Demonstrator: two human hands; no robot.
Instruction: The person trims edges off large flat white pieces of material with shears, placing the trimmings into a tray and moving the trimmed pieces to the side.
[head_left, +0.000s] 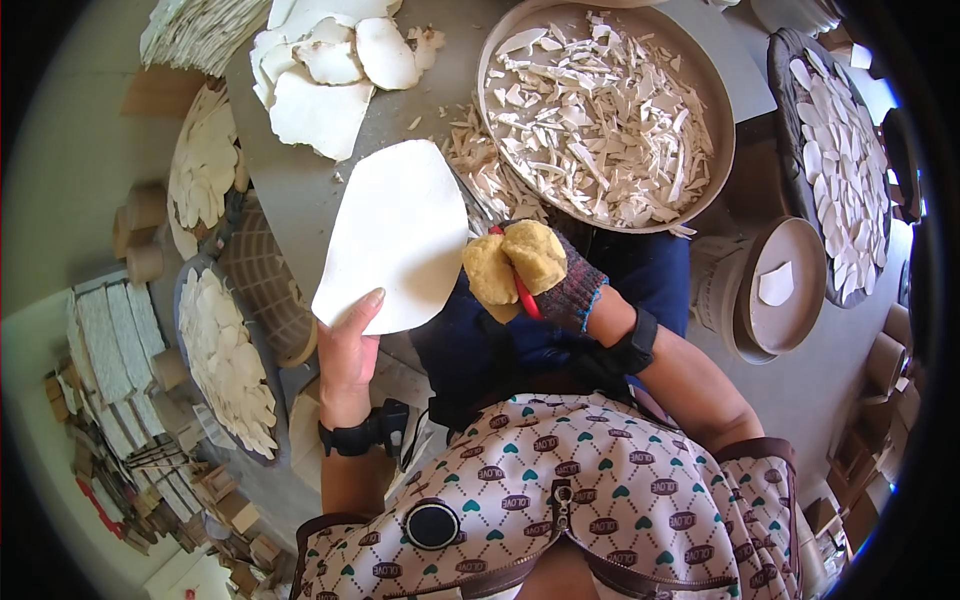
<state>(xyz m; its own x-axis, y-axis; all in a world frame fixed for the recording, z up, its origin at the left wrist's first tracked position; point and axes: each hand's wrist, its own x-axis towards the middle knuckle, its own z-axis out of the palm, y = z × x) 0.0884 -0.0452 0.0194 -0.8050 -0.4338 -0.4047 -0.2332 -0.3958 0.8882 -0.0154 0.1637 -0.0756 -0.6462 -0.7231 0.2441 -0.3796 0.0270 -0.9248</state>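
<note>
My bare left hand (352, 349) grips the lower left edge of a thin, stiff white sheet (397, 232), its thumb on top. The sheet has a rounded, uneven outline and faces up toward me. My right hand (559, 281), in a dark knitted glove with a blue-edged cuff, is closed on a red-handled tool (527, 298). Yellow sponge padding (517, 262) wraps its handles and hides most of the fingers. A metal blade (480, 214) extends up and left from that hand, beside the right edge of the sheet; whether they touch, I cannot tell.
A round tray (486, 90) of white chips stands on the grey table (281, 199), with more chips (491, 169) spilling beside it. Irregular white pieces (319, 112) lie at the back left. Buckets (720, 289) stand right; trays of flat pieces (225, 360) stand left.
</note>
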